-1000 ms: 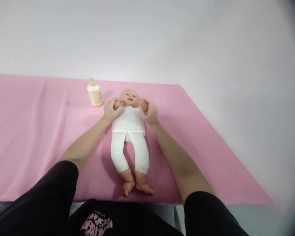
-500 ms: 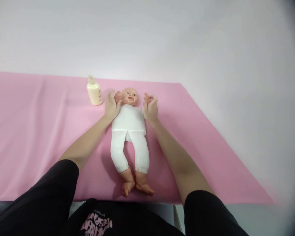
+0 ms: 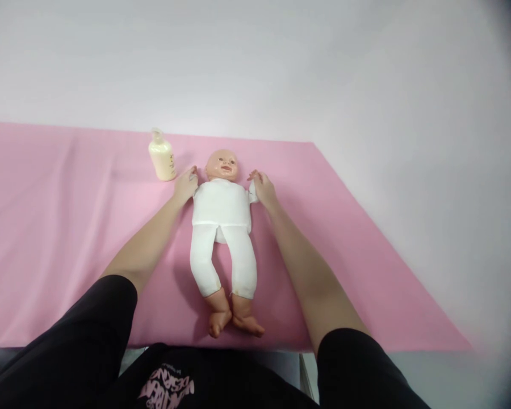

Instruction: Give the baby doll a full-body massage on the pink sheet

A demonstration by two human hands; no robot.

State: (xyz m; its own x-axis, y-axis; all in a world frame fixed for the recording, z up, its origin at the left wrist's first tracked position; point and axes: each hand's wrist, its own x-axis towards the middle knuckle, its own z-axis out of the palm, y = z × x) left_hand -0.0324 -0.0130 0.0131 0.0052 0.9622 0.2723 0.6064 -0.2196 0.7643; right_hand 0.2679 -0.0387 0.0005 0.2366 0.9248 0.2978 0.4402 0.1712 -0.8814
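A pink cloth (image 3: 59, 227) covers the counter from the left edge of the view to its slanted right border, smooth and matte with a few soft folds running away from the person. Behind it rises a plain pale wall (image 3: 281, 68), bare and evenly lit. Toward the far left of centre stands a small cream bottle (image 3: 162, 158), upright, rounded at the shoulders, with a clear pump top; it looks like glossy plastic.

Just right of the bottle, the left hand (image 3: 185, 186) lies low on the cloth against the doll's shoulder, its fingers curled together around the doll's arm, which is hidden beneath them. The doll (image 3: 223, 227) lies on its back in the middle of the cloth, head toward the wall, feet toward the person. Its head and bare feet are shiny moulded plastic; its body wears a soft white knit top and leggings. On its other side the right hand (image 3: 263, 190) grips the short white sleeve, fingers closed around the arm there. Black sleeves (image 3: 89, 341) cover both upper arms at the bottom.
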